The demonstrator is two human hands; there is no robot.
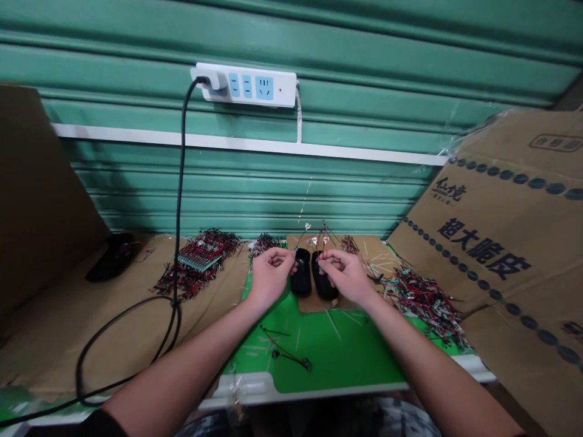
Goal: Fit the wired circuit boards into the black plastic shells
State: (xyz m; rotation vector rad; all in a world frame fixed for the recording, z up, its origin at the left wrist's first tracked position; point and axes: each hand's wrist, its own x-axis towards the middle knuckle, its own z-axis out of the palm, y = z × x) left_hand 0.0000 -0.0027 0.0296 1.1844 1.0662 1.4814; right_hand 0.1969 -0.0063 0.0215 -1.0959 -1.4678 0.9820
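Two black oblong devices [301, 273] stand side by side on a cardboard piece, slightly apart. My left hand [273, 273] is closed in a pinch at the left edge of the left one; what its fingertips hold, if anything, is too small to make out. Over the second black device [324, 284], my right hand [348, 274] pinches a thin red wire [322, 255] between thumb and finger. Thin leads with small white pieces [308, 226] stick up behind the devices.
Heaps of red-and-black wired parts lie left [200, 258] and right [426, 303]. A loose wired piece [291, 357] rests on the green board [337, 370]. A black cable [181, 182] hangs from a power strip [255, 85]. Cardboard panels [510, 243] flank both sides.
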